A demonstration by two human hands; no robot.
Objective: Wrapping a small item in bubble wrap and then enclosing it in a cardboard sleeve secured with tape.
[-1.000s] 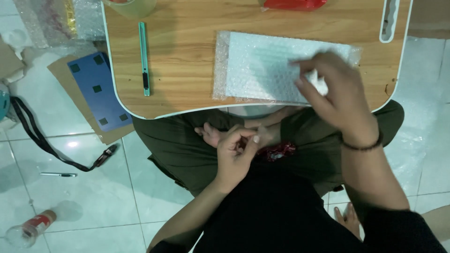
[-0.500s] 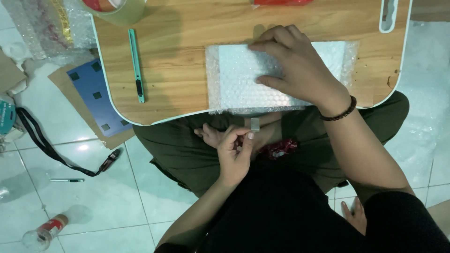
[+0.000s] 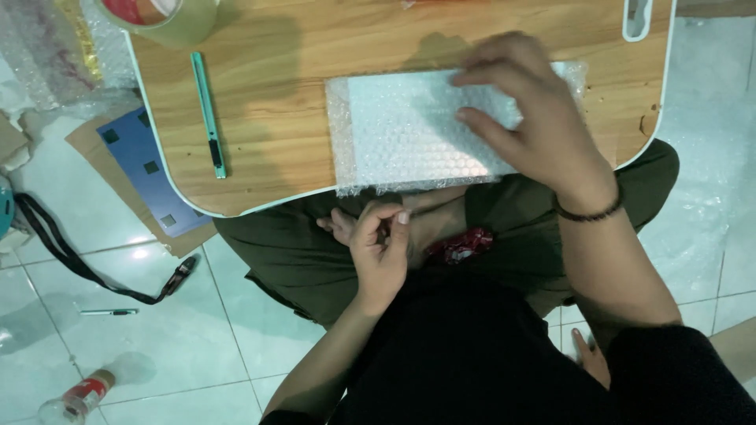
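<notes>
A flat parcel wrapped in bubble wrap (image 3: 409,134) lies on a wooden lap desk (image 3: 276,94) across my knees. My right hand (image 3: 535,118) rests on the parcel's right half, palm down, fingers spread and pressing on it. There is a dark bead bracelet on that wrist. My left hand (image 3: 382,248) hovers over my lap just below the desk's near edge, its fingers pinched together on a small pale piece of tape (image 3: 402,217).
A green utility knife (image 3: 209,114) and a tape roll (image 3: 169,20) sit on the desk's left side. A red wrapper (image 3: 461,245) lies in my lap. On the tiled floor to the left are a blue card (image 3: 142,169), a black strap (image 3: 71,264), a pen (image 3: 110,312) and a bottle (image 3: 75,397).
My right hand came down onto the parcel and slid toward its right end. My left hand stayed pinched over my lap.
</notes>
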